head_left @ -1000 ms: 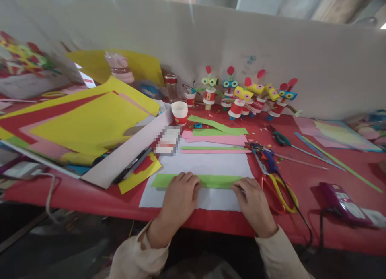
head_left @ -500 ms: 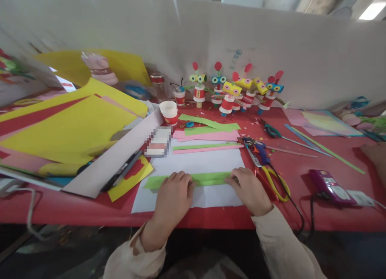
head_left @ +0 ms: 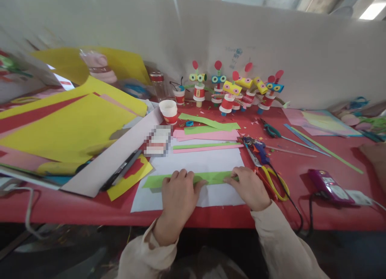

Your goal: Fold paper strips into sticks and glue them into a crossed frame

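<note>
A green paper strip [head_left: 215,177] lies lengthwise across white paper sheets [head_left: 181,200] near the table's front edge. Over its middle rests my left hand [head_left: 180,192], fingers bent on the strip and thumb stretched to the right, holding it down. My right hand [head_left: 247,185] pinches the strip's right end between thumb and fingers. Just beyond, narrow green [head_left: 208,145] and pink [head_left: 208,149] paper strips lie side by side. Wider green strips [head_left: 211,129] and pink strips [head_left: 206,135] are stacked behind them.
Yellow-handled scissors [head_left: 276,186] and a blue glue gun [head_left: 261,150] lie right of the sheets, with a purple device [head_left: 330,186] farther right. A blurred-out phone [head_left: 158,141], paper cup [head_left: 169,111] and yellow sheets [head_left: 69,130] are left. Several cup figures [head_left: 227,104] stand behind.
My left hand has slid slightly right along the green strip, and its thumb has stretched out. My right hand has shifted a little left, still at the strip's right end.
</note>
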Available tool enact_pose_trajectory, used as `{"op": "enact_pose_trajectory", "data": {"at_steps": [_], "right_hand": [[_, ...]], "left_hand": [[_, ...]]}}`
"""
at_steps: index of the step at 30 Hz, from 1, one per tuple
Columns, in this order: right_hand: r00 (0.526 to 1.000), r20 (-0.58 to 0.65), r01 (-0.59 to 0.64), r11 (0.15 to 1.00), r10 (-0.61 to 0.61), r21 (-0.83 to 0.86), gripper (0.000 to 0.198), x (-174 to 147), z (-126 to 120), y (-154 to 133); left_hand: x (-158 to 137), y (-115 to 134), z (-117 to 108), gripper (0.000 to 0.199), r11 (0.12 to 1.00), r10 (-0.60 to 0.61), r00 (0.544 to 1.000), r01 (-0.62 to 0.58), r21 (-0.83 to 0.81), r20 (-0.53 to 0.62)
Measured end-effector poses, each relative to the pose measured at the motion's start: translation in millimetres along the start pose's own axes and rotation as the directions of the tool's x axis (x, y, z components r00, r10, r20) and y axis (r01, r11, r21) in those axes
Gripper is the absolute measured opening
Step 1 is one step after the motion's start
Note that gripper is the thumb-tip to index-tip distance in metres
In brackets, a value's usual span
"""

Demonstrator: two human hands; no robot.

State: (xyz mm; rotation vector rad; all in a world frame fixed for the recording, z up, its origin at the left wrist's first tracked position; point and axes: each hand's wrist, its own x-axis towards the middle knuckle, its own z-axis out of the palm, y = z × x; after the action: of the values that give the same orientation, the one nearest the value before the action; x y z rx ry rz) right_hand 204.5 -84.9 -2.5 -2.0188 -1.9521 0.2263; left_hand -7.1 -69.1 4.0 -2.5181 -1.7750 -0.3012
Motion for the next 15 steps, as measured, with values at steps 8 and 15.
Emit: {"op": "enact_pose_trajectory", "data": {"at_steps": [8,15], "right_hand": [[0.993,0.078,-0.090,0.994,0.085,0.068,0.008,-2.5,-7.2,4.8],[0.987,-0.125,0.071,0.975,-0.100,-0.212,0.017,-12.6,-6.3,-17.3]], "left_hand": [[3.0,-4.2,3.9,0.037,1.000,-0.016,1.000,0.015,-0.014,-0.013],[7.5,-1.6,-0.9,0.034,0.999,-0.015,1.000,0.016,-0.033,0.019]]}}
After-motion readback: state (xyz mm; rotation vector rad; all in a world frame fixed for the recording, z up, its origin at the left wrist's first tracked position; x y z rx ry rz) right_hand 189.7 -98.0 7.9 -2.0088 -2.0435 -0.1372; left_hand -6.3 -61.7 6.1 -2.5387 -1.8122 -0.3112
